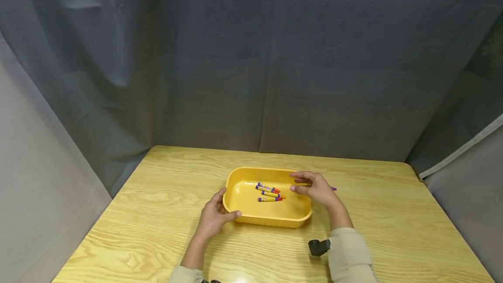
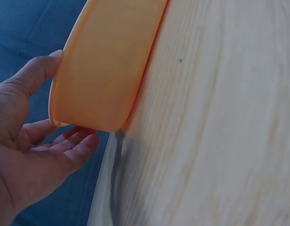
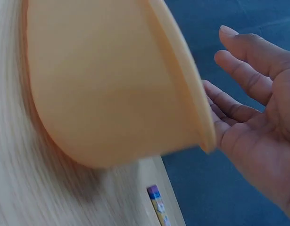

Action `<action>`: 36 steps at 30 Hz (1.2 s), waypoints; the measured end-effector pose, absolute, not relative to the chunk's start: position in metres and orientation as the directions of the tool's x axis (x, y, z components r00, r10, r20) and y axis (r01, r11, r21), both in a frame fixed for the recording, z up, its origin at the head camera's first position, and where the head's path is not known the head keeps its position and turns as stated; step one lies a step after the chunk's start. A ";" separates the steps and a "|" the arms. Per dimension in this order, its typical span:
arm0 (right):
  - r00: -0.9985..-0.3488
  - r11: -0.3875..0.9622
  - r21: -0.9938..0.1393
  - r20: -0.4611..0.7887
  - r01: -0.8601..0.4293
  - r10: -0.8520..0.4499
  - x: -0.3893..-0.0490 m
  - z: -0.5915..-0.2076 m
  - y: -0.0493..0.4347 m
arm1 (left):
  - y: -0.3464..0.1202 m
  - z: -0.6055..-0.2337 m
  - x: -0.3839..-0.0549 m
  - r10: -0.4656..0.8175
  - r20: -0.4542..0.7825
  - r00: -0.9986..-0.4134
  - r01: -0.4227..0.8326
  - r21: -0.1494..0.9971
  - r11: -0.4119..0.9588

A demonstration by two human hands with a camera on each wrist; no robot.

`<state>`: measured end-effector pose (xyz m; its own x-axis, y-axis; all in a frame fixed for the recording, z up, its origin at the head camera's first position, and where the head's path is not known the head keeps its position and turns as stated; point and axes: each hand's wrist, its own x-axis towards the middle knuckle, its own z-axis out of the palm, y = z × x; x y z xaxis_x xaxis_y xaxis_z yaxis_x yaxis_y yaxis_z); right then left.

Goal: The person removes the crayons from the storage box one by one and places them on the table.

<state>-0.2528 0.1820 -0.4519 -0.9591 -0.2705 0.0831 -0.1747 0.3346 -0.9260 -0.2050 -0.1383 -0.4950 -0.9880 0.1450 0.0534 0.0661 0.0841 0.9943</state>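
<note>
A yellow plastic basin (image 1: 271, 221) stands on the wooden table, and several crayons (image 1: 270, 200) with yellow wrappers and red or orange tips lie together inside it. At the basin's left end, my left hand (image 1: 213, 217) grips the rim, thumb at the near corner and fingers round the outer side. My right hand (image 1: 316, 189) hovers over the basin's right end with thumb and fingers apart and nothing between them. Beyond that hand a further crayon (image 3: 158, 205) lies on the table outside the basin, mostly hidden by the hand in the head view.
The wooden table (image 1: 157, 213) spreads out on all sides of the basin. Dark grey curtain (image 1: 267, 64) hangs behind its far edge, with lighter cloth panels (image 1: 35, 165) at the sides. A small black device (image 1: 318, 247) sits at my right wrist.
</note>
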 end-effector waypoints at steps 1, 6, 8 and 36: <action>-0.958 0.329 -0.929 0.075 -0.167 -0.276 -0.254 -0.453 0.179 | -0.139 -0.495 -0.205 0.143 0.054 -0.988 0.067 0.994 0.087; -0.950 0.355 -0.921 0.048 -0.162 -0.308 -0.259 -0.459 0.166 | -0.139 -0.494 -0.204 0.146 0.055 -0.988 0.070 0.993 0.099; -0.949 0.364 -0.918 0.038 -0.157 -0.312 -0.260 -0.460 0.161 | -0.139 -0.494 -0.204 0.148 0.054 -0.988 0.069 0.993 0.098; -0.977 0.553 -0.833 -0.097 -0.025 -0.190 -0.279 -0.490 0.119 | -0.138 -0.496 -0.207 0.137 0.054 -0.989 0.064 0.996 0.070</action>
<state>-0.2789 0.1195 -0.4905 -0.9769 -0.1905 -0.0965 -0.0255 0.5528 -0.8329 -0.2069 -0.1375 -0.4963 -0.9891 0.1370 0.0536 0.0636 0.0696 0.9955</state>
